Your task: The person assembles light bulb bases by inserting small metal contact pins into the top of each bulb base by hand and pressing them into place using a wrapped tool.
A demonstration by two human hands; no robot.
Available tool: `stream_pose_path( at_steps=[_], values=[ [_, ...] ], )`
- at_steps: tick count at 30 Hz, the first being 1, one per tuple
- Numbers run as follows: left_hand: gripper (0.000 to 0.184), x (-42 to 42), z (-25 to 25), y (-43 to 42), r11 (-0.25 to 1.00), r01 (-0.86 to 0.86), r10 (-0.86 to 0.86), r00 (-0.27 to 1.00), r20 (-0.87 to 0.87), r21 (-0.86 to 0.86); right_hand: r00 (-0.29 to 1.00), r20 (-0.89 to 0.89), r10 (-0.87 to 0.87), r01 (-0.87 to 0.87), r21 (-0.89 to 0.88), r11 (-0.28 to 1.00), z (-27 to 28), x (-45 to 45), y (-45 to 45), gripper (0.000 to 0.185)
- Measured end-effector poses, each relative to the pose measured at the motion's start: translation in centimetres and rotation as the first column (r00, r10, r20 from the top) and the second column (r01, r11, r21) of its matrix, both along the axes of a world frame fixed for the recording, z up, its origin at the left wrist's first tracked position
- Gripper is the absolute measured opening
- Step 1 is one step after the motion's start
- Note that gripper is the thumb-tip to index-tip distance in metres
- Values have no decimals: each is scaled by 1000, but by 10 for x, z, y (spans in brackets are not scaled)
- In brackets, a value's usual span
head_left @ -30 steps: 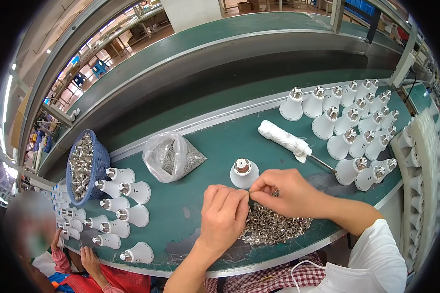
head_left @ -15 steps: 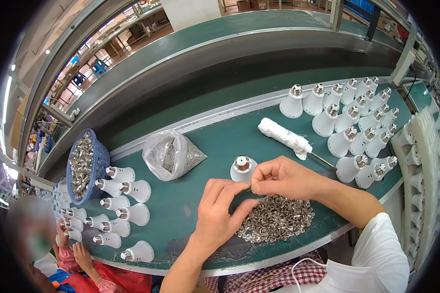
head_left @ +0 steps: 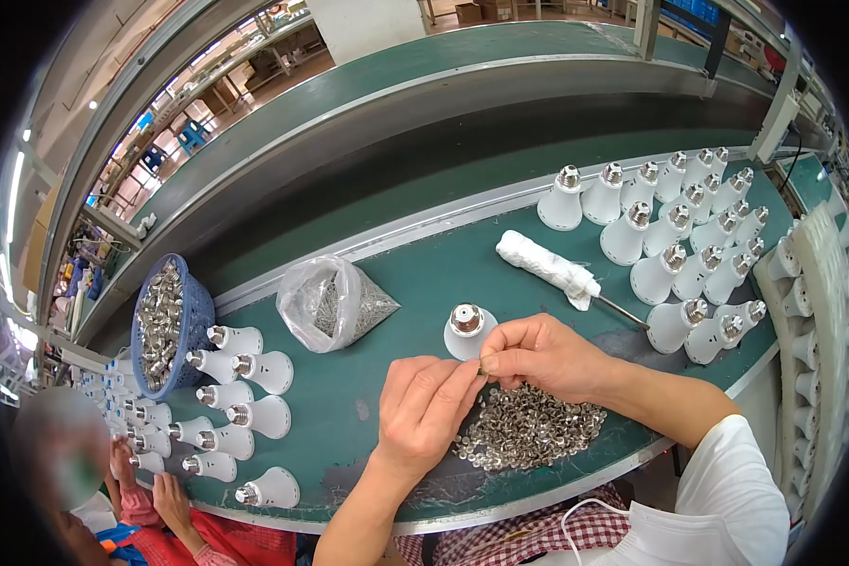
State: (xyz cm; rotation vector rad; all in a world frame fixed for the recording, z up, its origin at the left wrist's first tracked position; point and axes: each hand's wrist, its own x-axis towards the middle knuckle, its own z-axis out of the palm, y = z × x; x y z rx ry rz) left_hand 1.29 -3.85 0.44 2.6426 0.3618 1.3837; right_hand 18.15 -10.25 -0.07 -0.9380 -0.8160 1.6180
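My left hand (head_left: 419,404) and my right hand (head_left: 541,358) meet fingertip to fingertip above a pile of small shiny metal caps (head_left: 538,429). Both are closed in a pinch. A tiny dark speck shows between the fingertips, too small to name. Just behind them one white bulb housing (head_left: 468,333) stands upright, its metal screw base pointing up and open at the top.
A screwdriver with a cloth-wrapped handle (head_left: 549,269) lies before several upright bulbs (head_left: 623,241). Left are a bag of metal pins (head_left: 335,304), a blue basket of screw caps (head_left: 196,325) and bulbs on their sides (head_left: 269,417). A co-worker's hands (head_left: 165,495) are at far left.
My left hand's thumb and fingers, spread apart before, have closed together against my right fingertips. Both hands sit slightly lower, and more of the upright bulb housing shows.
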Motion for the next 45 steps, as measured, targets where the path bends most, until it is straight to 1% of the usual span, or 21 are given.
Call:
stream_pose_path(
  at_steps=[6, 9, 11, 12, 13, 14, 15, 17, 18, 20, 23, 27, 28, 30, 32, 33, 35, 36, 38, 40, 45],
  values=[
    [29, 0, -5, 2, 1000, 11, -10, 1000, -18, 15, 998, 37, -54, 53, 29, 998, 0, -1, -1, 11],
    [25, 2, -5, 1, 996, 32, -32, 999, 9, -79, 993, 105, -62, 55, 69, 996, 0, 1, -1, 10],
    [15, 0, -4, -2, 910, 61, -53, 998, 30, -409, 981, 163, -100, 81, 119, 990, 0, 1, -1, 10],
    [15, 0, -6, -4, 910, 61, -53, 998, 31, -409, 966, 219, -140, 104, 169, 980, 0, 1, -2, 11],
    [11, 0, -8, -7, 727, 105, -62, 994, 88, -678, 966, 219, -140, 104, 169, 980, 1, 1, -2, 11],
    [13, -1, -9, -8, 466, 152, -51, 988, 144, -872, 958, 244, -150, 100, 205, 974, 1, 1, -2, 10],
    [13, -1, -7, -8, 466, 152, -49, 988, 146, -872, 950, 268, -160, 94, 242, 966, 1, 1, -2, 10],
    [21, -1, 0, -9, 188, 195, -118, 978, 175, -963, 955, 251, -159, 93, 255, 963, 1, -2, -3, 9],
    [21, -1, -1, -8, 188, 196, -116, 978, 176, -962, 959, 234, -161, 95, 268, 959, 1, -3, -3, 9],
    [19, -2, -6, -6, -50, 285, -120, 950, 289, -957, 951, 262, -166, 88, 283, 955, 0, -2, -2, 8],
    [21, -3, -12, -3, -111, 358, -129, 920, 371, -927, 955, 255, -152, 73, 294, 953, -2, -2, 0, 7],
    [21, -4, -12, -3, -66, 363, -141, 919, 369, -930, 947, 280, -157, 61, 323, 944, 1, -2, 2, 7],
    [21, -3, -8, -4, -6, 316, -143, 939, 314, -949, 947, 282, -157, 60, 324, 944, 6, 0, 2, 7],
    [21, -3, -3, -5, 53, 269, -139, 956, 260, -962, 785, 583, -208, -24, 365, 931, 17, 5, 3, 8],
    [18, -1, 0, -2, 266, 175, -95, 983, 156, -948, 718, 638, -278, -17, 416, 909, 24, 9, 9, 10],
    [18, -1, -2, 1, 265, 178, -92, 983, 159, -948, 646, 679, -349, -12, 467, 884, 27, 11, 13, 11],
    [20, 1, -10, 9, 475, 60, 40, 995, 89, -878, 589, 746, -310, -24, 400, 916, 35, 18, 25, 13],
    [20, 4, -10, 12, 476, 63, 40, 995, 93, -877, 530, 805, -268, -30, 333, 942, 39, 21, 32, 15],
    [27, 8, -8, 18, 560, -28, 28, 999, -14, -828, 487, 828, -278, -59, 349, 935, 38, 24, 42, 17],
    [30, 12, -8, 22, 572, -43, 7, 999, -48, -819, 413, 880, -236, -101, 301, 948, 41, 25, 51, 18],
    [33, 17, -12, 26, 580, -73, -32, 993, -113, -811, 370, 922, -113, -140, 176, 975, 48, 25, 59, 16]
  ],
)
